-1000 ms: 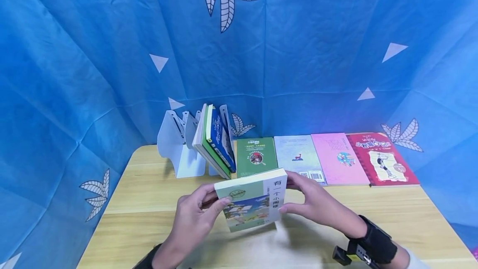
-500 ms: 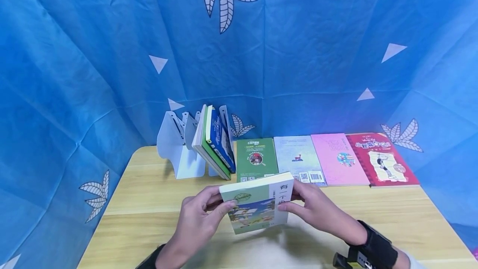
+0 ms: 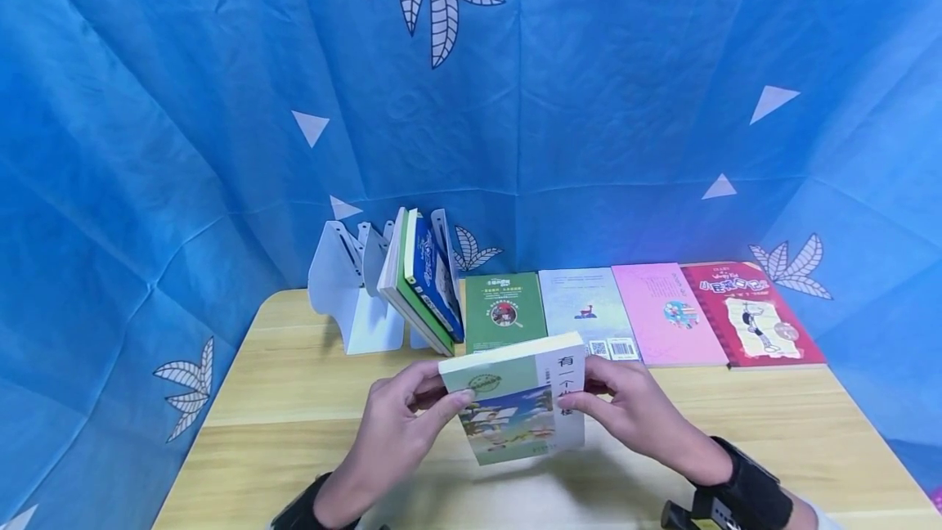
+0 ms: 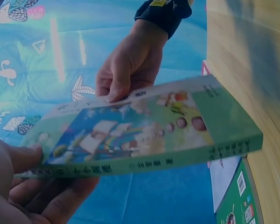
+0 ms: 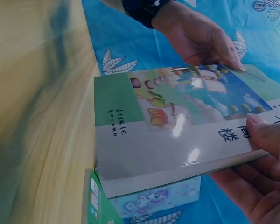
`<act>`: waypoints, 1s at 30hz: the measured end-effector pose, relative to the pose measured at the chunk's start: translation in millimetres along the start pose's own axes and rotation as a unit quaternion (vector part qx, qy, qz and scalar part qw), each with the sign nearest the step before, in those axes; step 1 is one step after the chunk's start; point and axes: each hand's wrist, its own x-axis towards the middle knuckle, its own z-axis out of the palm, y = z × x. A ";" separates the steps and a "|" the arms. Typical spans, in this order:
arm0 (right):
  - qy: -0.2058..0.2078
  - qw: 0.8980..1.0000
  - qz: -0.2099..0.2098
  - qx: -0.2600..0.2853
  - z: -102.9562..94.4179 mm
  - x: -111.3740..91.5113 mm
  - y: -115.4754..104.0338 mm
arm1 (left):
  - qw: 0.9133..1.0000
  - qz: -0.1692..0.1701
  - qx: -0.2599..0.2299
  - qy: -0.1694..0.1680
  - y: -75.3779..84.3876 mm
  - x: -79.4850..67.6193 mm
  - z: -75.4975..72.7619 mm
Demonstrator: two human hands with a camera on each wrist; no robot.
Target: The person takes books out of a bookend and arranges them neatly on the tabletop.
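Observation:
A green and white paperback book (image 3: 515,407) with a picture of blue sky on its cover is held up over the near part of the table, tilted, its top page edge facing up. My left hand (image 3: 401,432) pinches its left, spine side, thumb on the cover and fingers behind. On the other side my right hand (image 3: 636,407) grips the white edge, thumb across the printed title. The left wrist view shows the spine of the book (image 4: 144,135) close up. In the right wrist view the fingers of the right hand (image 5: 261,172) lie under the book.
White metal bookends (image 3: 346,293) stand at the back left, with several books (image 3: 423,285) leaning in them. Along the back lie a green book (image 3: 504,309), a pale blue book (image 3: 589,309), a pink book (image 3: 670,313) and a red book (image 3: 754,313). A blue curtain (image 3: 625,105) hangs behind the wooden table (image 3: 272,432).
Both hands have shifted slightly to the right with the paperback book, keeping hold of it. The books at the back and the bookends have not moved.

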 end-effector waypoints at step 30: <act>0.067 0.988 0.116 -0.081 -45.3 -17.2 3.8 | 0.992 0.104 0.065 0.037 -26.6 24.7 -19.4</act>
